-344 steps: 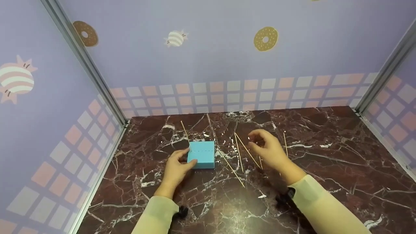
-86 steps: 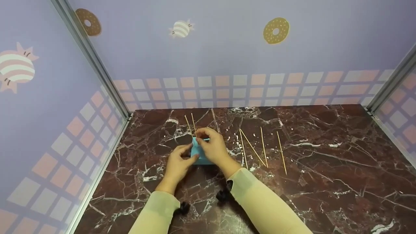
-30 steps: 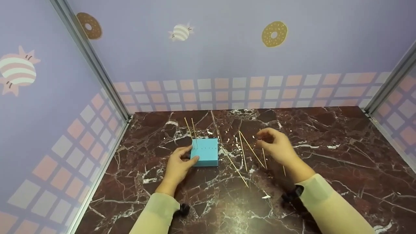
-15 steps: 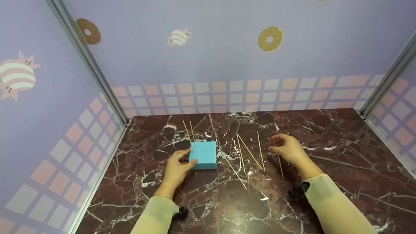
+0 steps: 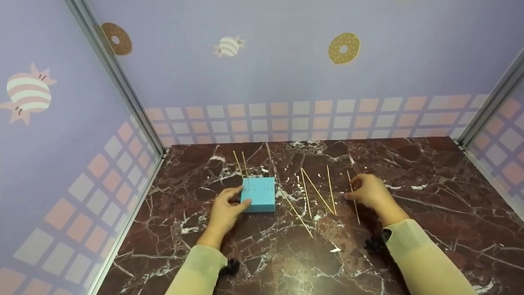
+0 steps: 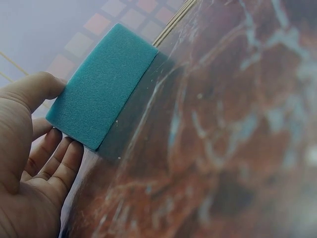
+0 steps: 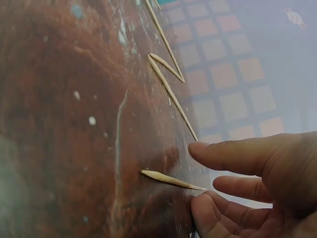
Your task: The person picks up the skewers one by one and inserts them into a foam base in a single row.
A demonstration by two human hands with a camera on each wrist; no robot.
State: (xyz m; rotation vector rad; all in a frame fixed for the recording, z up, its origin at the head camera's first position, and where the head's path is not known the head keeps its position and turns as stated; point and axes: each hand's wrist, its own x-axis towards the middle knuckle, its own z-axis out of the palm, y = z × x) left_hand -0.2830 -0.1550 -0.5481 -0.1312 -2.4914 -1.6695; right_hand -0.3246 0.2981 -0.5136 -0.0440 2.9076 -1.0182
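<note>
Edging in and slightly lower since half a second ago, my right hand [image 5: 372, 191] is now hovering around the rightmost bamboo skewer [image 5: 356, 212], lying at three o'clock from the light-blue foam block [image 5: 262, 198]. That thumb and its fingers are staying apart; whether they're touching wood I cannot tell. My left hand [image 5: 226, 207] is still pinching the block's nine-o'clock side. Two upright skewers [image 5: 238, 164] are standing at its ten o'clock; four loose skewers [image 5: 294, 211] are lying between.

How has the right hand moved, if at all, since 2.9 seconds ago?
Yes, rightward: against the marbled tabletop in the head view, the right hand has gone from over the blue block to the rightmost stick.
</note>
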